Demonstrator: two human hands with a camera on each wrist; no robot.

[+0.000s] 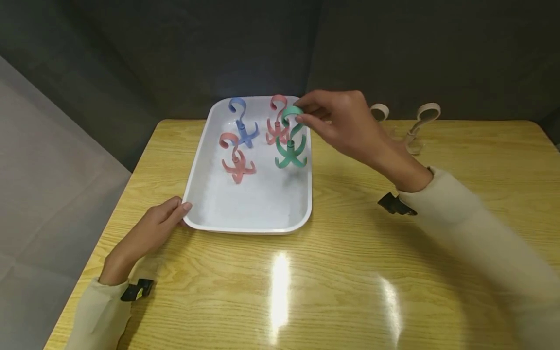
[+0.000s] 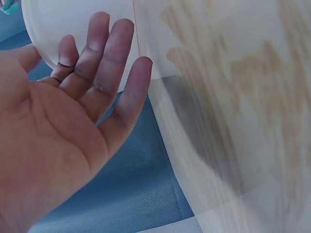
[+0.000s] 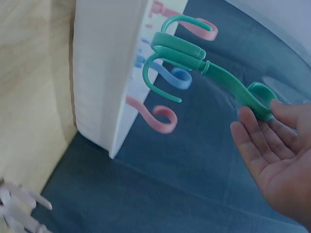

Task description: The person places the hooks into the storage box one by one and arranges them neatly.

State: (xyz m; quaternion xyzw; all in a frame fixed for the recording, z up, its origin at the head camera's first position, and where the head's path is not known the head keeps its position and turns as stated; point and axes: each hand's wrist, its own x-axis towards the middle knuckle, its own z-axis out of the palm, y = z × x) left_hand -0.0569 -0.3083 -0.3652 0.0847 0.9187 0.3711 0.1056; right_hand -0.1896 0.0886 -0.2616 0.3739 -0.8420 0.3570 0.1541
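My right hand (image 1: 345,121) pinches a green multi-prong hook hanger (image 1: 290,153) by its curled top, thumb on one side and fingers on the other. The hanger is held over the right side of a white tray (image 1: 251,214), its prongs spread below. Inside the tray stand a blue hook hanger (image 1: 245,136), a pink hook hanger (image 1: 238,165) at the near left and another pink hook hanger (image 1: 278,102) behind the green one. At the tray's near left corner, my left hand (image 1: 153,228) rests its thumb on the rim; its fingers (image 2: 99,63) extend loosely.
Two white hook hangers, one behind my right wrist (image 1: 379,112) and one farther right (image 1: 426,113), stand on the wooden table (image 1: 227,287). A dark curtain (image 1: 153,58) hangs behind the table. Grey cloth (image 1: 48,194) lies off its left edge.
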